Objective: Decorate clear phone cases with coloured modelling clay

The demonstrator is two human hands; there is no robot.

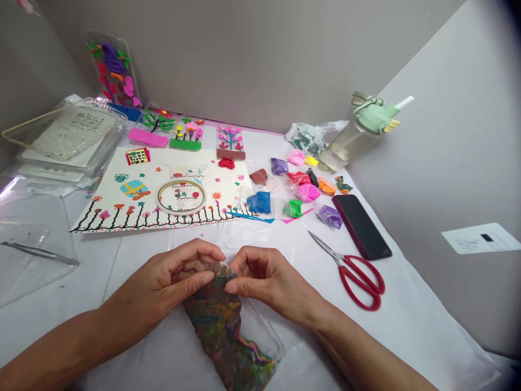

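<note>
A clear plastic phone case [266, 331] lies tilted low in the head view, much of it covered by a mottled brown, green and blue layer of modelling clay [220, 326]. Its far end is gripped by both hands. My left hand [183, 271] has its thumb on the clay's upper left, the fingers curled behind the edge. Opposite, my right hand [260, 274] pinches the upper right corner between thumb and bent fingers. The fingertips behind the case are partly hidden.
Red-handled scissors [360, 277] and a dark phone [362, 225] lie to the right. Several wrapped clay lumps [259, 202] sit beyond. A tape roll [182, 197] rests on a decorated sheet [101, 217]. A bottle [345, 138] stands back right; tweezers [40, 253] lie left.
</note>
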